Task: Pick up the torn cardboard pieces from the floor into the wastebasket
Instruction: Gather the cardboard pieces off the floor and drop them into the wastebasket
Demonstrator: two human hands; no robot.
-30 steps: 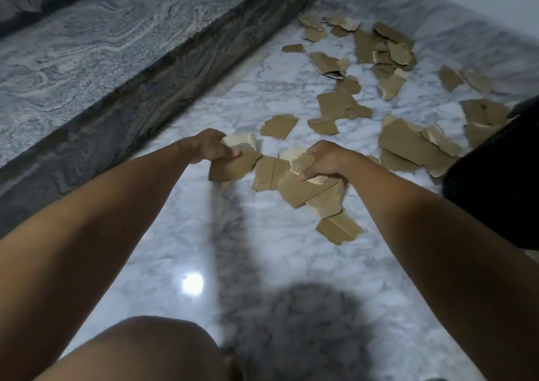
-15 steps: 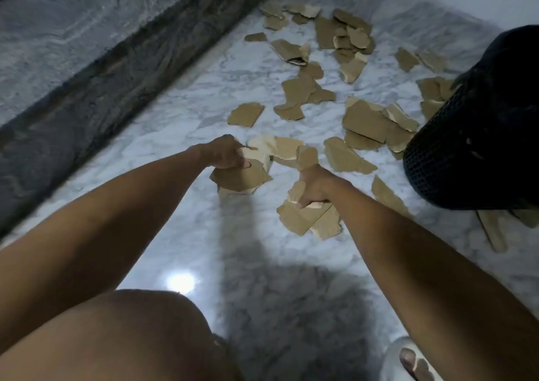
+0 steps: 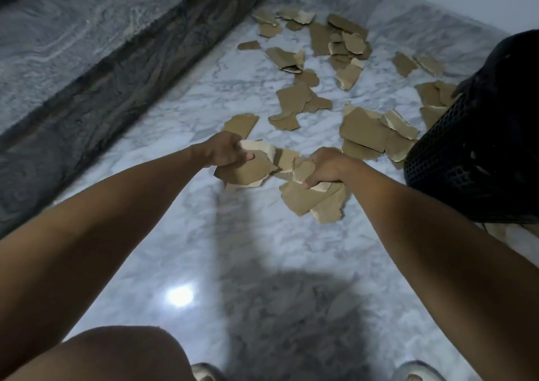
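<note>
My left hand [image 3: 226,153] is closed on a stack of torn brown cardboard pieces [image 3: 246,172] just above the marble floor. My right hand [image 3: 323,167] grips another bunch of cardboard pieces [image 3: 313,201] that hang down from its fingers. Several more torn pieces [image 3: 364,131] lie scattered on the floor beyond both hands, up to the far corner [image 3: 341,34]. The black mesh wastebasket [image 3: 478,153] stands at the right edge, close beside my right forearm; its opening is partly out of frame.
A dark stone ledge [image 3: 122,68] runs along the left of the white marble floor [image 3: 180,234]. A white wall closes the far right. My knee [image 3: 110,354] and shoe tips [image 3: 420,372] show at the bottom. A light glare [image 3: 178,296] shines on the floor.
Both hands keep their cardboard bundles and have moved closer together and a bit forward. The view shifted, so the wastebasket sits further toward the right edge than half a second ago.
</note>
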